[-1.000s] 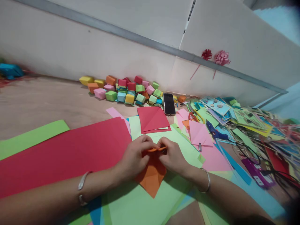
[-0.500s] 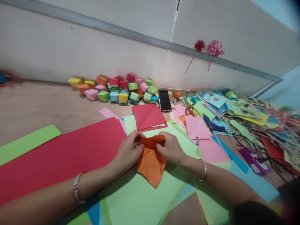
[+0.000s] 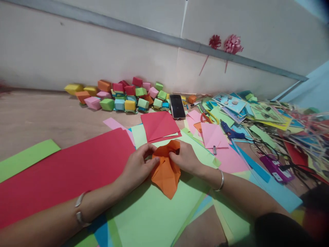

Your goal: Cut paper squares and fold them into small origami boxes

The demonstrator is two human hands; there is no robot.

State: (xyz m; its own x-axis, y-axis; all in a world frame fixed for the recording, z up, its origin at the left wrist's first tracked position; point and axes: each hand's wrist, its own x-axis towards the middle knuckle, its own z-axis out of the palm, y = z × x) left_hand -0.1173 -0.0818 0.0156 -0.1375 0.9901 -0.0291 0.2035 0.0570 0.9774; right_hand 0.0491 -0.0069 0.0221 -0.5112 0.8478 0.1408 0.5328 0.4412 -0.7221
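Note:
Between my two hands is a sheet of orange paper (image 3: 168, 175), creased and partly folded, with its lower part hanging to a point. My left hand (image 3: 141, 164) pinches its left edge, thumb toward me and fingers behind. On the other side my right hand (image 3: 186, 157) grips the upper right part, thumb pressed on the front and fingers hidden behind the paper. Under it lie light green sheets (image 3: 151, 219). Just beyond my hands rests a stack of red square paper (image 3: 160, 125); a large red sheet (image 3: 84, 171) lies to the left.
Folded paper boxes (image 3: 106, 104) in several colours line the wall, beside a phone (image 3: 177, 106). To the right are pink squares (image 3: 214, 134), scissors (image 3: 209, 117), a blue glue gun (image 3: 231, 132), a purple power strip (image 3: 276, 168) and piled cards (image 3: 230, 103). Paper flowers (image 3: 233, 44) hang on the wall.
The upper edge of the orange paper has opened into a rounder, raised curve, and its lower tip sits slightly higher. Both hands keep hold of it. The whole view has shifted a little.

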